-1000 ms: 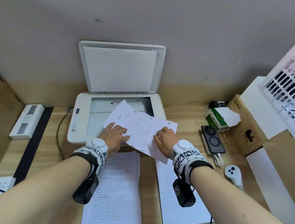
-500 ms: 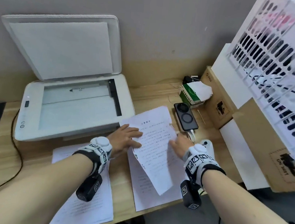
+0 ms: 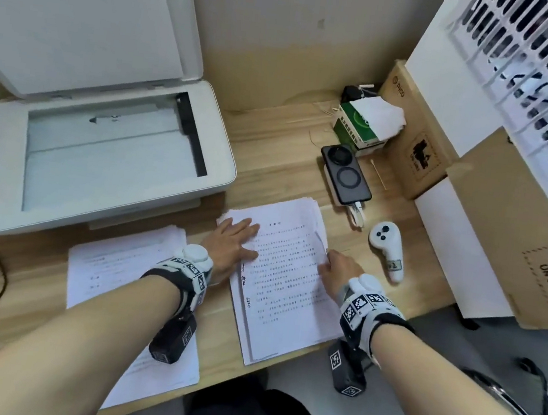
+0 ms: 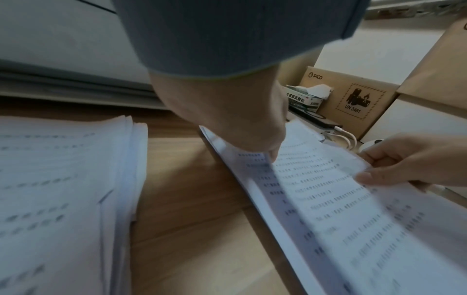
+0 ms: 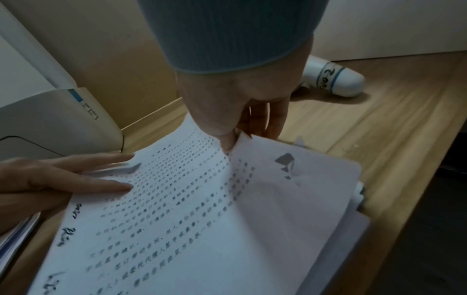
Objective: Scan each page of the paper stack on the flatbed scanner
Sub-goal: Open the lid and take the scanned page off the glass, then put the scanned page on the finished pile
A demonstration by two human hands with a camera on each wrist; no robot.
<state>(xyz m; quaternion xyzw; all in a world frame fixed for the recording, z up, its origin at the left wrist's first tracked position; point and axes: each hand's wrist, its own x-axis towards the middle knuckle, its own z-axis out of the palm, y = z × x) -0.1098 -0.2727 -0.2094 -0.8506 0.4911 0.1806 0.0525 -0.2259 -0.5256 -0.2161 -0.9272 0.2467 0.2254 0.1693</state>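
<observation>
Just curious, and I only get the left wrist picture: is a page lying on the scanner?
Observer: No. The head view shows the scanner with its lid up and its glass bare.
Operator: Is the left hand gripping paper?
Observer: No. The left hand lies flat on the top page, fingers straight.
Operator: Is that page print only?
Observer: No. The right wrist view shows handwriting in ink along its left margin.
</observation>
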